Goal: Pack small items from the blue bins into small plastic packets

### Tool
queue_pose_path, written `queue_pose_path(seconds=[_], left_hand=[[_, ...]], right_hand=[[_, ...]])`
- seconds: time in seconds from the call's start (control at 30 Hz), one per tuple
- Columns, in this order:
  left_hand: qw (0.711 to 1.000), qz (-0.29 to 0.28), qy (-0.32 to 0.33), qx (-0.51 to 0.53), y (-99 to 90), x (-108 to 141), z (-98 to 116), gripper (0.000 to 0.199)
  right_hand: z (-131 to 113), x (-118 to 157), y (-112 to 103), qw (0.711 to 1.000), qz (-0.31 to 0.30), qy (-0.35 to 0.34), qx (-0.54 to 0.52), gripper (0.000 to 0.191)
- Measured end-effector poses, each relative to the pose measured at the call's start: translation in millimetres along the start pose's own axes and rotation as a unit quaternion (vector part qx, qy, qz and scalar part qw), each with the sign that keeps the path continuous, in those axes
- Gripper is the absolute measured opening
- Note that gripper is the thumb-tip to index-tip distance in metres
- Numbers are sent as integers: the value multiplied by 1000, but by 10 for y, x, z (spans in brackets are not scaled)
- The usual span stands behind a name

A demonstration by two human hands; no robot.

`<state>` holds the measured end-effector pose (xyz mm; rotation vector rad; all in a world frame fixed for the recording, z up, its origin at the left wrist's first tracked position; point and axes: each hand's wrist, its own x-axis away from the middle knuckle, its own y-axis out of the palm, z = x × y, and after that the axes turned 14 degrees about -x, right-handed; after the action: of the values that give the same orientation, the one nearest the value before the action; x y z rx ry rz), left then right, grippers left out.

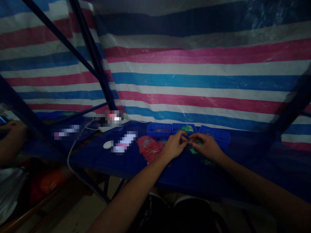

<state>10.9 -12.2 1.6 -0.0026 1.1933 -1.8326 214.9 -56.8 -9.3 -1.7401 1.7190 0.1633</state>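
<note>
Over the blue table (184, 176), my left hand (175, 144) and my right hand (206, 145) meet with fingertips pinched together. Something small sits between them, too dark and small to name. Under and beside the fingers lie green packets (193, 150), partly hidden by my right hand. A pile of red packets (148, 147) is just left of my left hand. Behind the hands stand three blue trays: the left tray (159, 133), the middle tray (174, 132) with green packets (187, 128) in it, and the right tray (224, 137), partly covered by my right hand.
A white oval object (107, 144) lies on the left of the table, near a white power strip (111, 127) and its cable (70, 155). Dark blue metal posts (97, 64) frame the table before a striped sheet (206, 77). Another person's hand (14, 127) is at far left.
</note>
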Motion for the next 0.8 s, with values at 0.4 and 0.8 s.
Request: queue_pose_path(seconds=[0.4,0.8], left_hand=[[999,21,-12,-38,-40,8,55,33],[985,100,-63,126,58,-86,-105,29]], right_hand=[[-109,-19,-71,995,42,-70,48,15],[-162,-9,-39,990,16,-137,23,17]])
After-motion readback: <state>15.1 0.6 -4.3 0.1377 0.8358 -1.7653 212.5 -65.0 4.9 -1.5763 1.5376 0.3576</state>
